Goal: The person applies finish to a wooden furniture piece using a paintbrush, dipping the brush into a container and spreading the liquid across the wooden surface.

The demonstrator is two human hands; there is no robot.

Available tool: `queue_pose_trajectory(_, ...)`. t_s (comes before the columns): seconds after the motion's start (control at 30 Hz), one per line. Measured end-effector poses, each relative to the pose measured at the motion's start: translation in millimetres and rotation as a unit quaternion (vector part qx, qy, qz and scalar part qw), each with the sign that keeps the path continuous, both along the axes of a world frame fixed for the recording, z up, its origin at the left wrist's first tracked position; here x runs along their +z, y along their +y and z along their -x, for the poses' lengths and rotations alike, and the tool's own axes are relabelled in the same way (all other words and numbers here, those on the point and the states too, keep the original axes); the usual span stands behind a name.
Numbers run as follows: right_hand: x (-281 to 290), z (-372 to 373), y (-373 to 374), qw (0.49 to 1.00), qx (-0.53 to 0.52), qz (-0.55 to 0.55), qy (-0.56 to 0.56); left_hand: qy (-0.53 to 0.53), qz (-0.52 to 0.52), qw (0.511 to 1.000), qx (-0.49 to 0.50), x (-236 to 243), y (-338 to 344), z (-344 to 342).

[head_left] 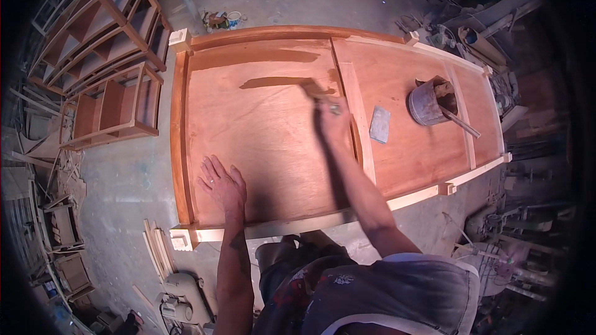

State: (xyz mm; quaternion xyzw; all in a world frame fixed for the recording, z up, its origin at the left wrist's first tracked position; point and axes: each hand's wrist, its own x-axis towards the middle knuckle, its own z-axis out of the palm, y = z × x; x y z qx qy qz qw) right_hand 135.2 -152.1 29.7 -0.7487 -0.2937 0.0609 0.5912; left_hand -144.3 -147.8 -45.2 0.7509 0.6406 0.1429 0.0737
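We're gripping a dark flat brush (311, 88) in our right hand (335, 119), over the reddish wooden panel (273, 133); our left hand (225, 187) is resting there, fingers spread. We're judging the brush light, soft-tipped, best held by its handle.

Head-worn fisheye looks down over the wooden panel (273, 125)
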Motion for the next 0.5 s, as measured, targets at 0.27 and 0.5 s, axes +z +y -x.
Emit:
queue_pose_trajectory(0.27, 3, 9, 15, 0.995, 0.049, 0.041, -0.075, -0.015, -0.018, 1.000, -0.007, 3, 5, -1)
queue_pose_trajectory(0.5, 6, 120, 128, 0.947, 0.305, 0.016, -0.095, -0.034, -0.054, 0.998, -0.017, 6, 15, 2)
